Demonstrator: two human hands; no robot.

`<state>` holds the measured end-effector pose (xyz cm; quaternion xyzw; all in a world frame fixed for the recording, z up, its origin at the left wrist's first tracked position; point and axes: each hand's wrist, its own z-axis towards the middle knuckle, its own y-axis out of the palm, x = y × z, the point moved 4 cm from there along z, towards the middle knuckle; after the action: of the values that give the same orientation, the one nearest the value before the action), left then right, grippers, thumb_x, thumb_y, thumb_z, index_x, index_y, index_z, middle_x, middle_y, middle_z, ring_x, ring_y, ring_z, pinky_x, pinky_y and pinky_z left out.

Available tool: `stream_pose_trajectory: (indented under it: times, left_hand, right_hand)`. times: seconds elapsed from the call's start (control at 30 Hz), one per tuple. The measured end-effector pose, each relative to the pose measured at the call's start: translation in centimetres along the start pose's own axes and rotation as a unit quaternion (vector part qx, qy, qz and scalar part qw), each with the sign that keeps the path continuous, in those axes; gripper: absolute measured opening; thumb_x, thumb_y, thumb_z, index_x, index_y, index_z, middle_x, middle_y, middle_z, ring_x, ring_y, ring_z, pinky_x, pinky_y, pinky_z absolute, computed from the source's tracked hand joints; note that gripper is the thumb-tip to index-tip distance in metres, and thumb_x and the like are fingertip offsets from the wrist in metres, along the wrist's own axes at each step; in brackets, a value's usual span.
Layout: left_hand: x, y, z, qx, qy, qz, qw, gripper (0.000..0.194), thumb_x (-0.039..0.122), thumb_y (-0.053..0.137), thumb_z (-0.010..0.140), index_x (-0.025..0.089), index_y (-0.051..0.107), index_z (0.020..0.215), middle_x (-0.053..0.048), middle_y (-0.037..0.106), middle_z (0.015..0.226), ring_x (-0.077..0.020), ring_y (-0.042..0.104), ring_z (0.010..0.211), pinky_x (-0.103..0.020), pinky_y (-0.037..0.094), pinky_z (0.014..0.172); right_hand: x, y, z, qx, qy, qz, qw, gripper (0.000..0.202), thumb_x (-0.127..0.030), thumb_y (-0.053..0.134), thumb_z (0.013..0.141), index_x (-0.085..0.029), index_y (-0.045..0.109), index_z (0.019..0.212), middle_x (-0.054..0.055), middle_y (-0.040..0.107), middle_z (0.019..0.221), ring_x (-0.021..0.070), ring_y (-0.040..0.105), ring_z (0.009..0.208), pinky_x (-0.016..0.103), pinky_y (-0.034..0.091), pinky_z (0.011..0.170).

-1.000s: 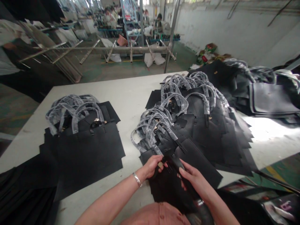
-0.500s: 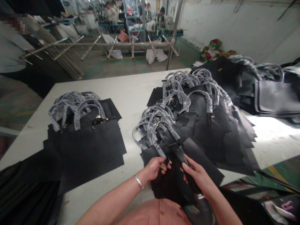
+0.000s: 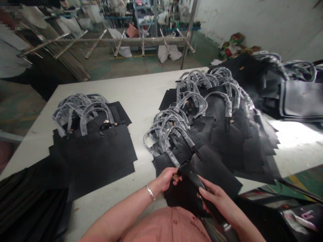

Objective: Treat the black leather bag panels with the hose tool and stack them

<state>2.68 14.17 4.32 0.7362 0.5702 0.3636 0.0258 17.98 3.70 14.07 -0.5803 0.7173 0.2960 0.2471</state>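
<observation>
Nearest me, my right hand [image 3: 214, 195] is wrapped closed around a long black tool [image 3: 191, 174]; I can't tell what kind. My left hand [image 3: 165, 179] is pinched nearly shut, its fingertips on a small gold-coloured fitting [image 3: 175, 176] by the lower end of a plastic-wrapped handle [image 3: 173, 158]. The tool's far end has drawn back towards me and is close beside those fingertips, so I judge both hands are working at one spot. Under them lies a black bag panel [image 3: 176, 196], partly hidden by my fingers.

Low on my left is a stack of black sheets [image 3: 32, 205]; low on my right, an open container [image 3: 290, 201] with small items inside. Just past my hands, a cluster of wrapped handles [image 3: 169, 126] crowds the way forward, and dark straps overlap there. A large bag pile [image 3: 227, 141] spreads to the right over the white tabletop [image 3: 143, 90], with a smaller bag pile [image 3: 101, 151] well apart on the left. Beyond the edge stand a metal rack [image 3: 151, 41], a person's pale sleeve [image 3: 10, 50] at far left, and blue shelving [image 3: 146, 23] further back.
</observation>
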Motion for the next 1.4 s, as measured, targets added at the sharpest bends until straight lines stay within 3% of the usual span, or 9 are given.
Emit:
stream_pose_trajectory:
  times: [0.17,0.33,0.5,0.7,0.87,0.97,1.1,1.27,1.4]
  left_hand:
    - [0.2,0.5,-0.8,0.007,0.050,-0.019,0.999,0.018,0.022,0.072,0.070,0.009,0.068,0.082,-0.001,0.056,0.068,-0.0064,0.044,0.054,-0.019,0.034,0.051]
    - [0.5,-0.3,-0.8,0.046,0.182,0.042,0.981,0.021,0.018,0.076,0.062,0.011,0.069,0.081,-0.001,0.061,0.072,-0.0100,0.050,0.062,-0.020,0.036,0.058]
    - [0.7,-0.6,-0.7,0.093,0.241,0.180,0.949,0.025,0.017,0.073,0.064,0.014,0.072,0.088,-0.002,0.067,0.078,-0.0142,0.055,0.067,-0.023,0.039,0.063]
    - [1.2,-0.5,-1.1,0.131,0.247,0.250,0.927,0.022,0.019,0.073,0.064,0.015,0.073,0.085,0.001,0.062,0.068,-0.0142,0.051,0.062,-0.022,0.035,0.058]
    - [1.0,-0.6,-0.9,0.124,0.238,0.280,0.922,0.020,0.015,0.070,0.066,0.016,0.072,0.086,0.000,0.063,0.072,-0.0152,0.052,0.065,-0.023,0.036,0.059]
    - [0.7,-1.4,-0.8,0.169,0.231,0.336,0.897,0.014,0.015,0.070,0.067,0.016,0.069,0.081,-0.001,0.061,0.076,-0.0160,0.052,0.069,-0.024,0.038,0.065]
    - [0.7,-2.5,-1.0,0.224,0.276,0.398,0.846,0.017,0.019,0.075,0.067,0.017,0.062,0.078,-0.003,0.058,0.090,-0.0192,0.054,0.085,-0.028,0.040,0.079]
    - [-0.1,-2.8,0.1,0.201,0.201,0.379,0.881,0.024,0.029,0.078,0.066,0.017,0.058,0.069,0.001,0.055,0.066,-0.0165,0.054,0.065,-0.026,0.040,0.065]
    - [0.4,-2.2,0.2,0.126,0.165,0.195,0.959,0.035,0.047,0.074,0.072,0.015,0.061,0.076,-0.003,0.062,0.072,-0.0172,0.060,0.066,-0.026,0.048,0.060]
  right_hand:
    - [-1.6,-0.5,0.5,0.070,-0.030,0.012,0.997,0.084,-0.051,0.070,0.076,-0.021,0.038,0.147,-0.002,0.060,0.075,0.0107,0.053,0.051,0.026,0.043,0.049]
    - [-0.7,-1.0,-0.6,0.031,-0.006,-0.007,0.999,0.082,-0.051,0.069,0.077,-0.021,0.039,0.147,-0.001,0.062,0.078,0.0111,0.053,0.052,0.027,0.042,0.049]
    - [-0.1,0.6,-0.7,-0.022,0.001,-0.014,1.000,0.079,-0.048,0.068,0.079,-0.018,0.040,0.146,-0.003,0.057,0.071,0.0093,0.050,0.050,0.025,0.040,0.050]
    - [-1.2,0.8,0.4,0.057,-0.028,-0.019,0.998,0.084,-0.051,0.068,0.076,-0.020,0.037,0.148,-0.003,0.059,0.072,0.0115,0.052,0.053,0.027,0.043,0.050]
    - [-0.7,1.4,0.3,0.002,-0.007,-0.032,0.999,0.078,-0.048,0.071,0.075,-0.020,0.045,0.143,-0.002,0.063,0.076,0.0096,0.051,0.050,0.026,0.041,0.050]
    - [-0.5,1.4,0.8,0.056,-0.024,-0.019,0.998,0.082,-0.049,0.072,0.072,-0.018,0.044,0.143,-0.004,0.061,0.071,0.0103,0.051,0.050,0.026,0.042,0.049]
    - [-0.8,-0.8,1.1,0.149,-0.069,0.021,0.986,0.088,-0.050,0.073,0.071,-0.015,0.040,0.145,-0.003,0.062,0.072,0.0114,0.053,0.052,0.026,0.044,0.049]
    - [0.9,-5.3,-0.6,0.239,-0.086,0.083,0.964,0.088,-0.050,0.075,0.072,-0.016,0.038,0.146,-0.002,0.064,0.076,0.0119,0.057,0.051,0.026,0.046,0.049]
    - [3.2,-7.8,-2.5,0.328,-0.087,0.109,0.934,0.088,-0.050,0.076,0.071,-0.016,0.041,0.144,-0.003,0.064,0.071,0.0117,0.056,0.049,0.025,0.045,0.046]
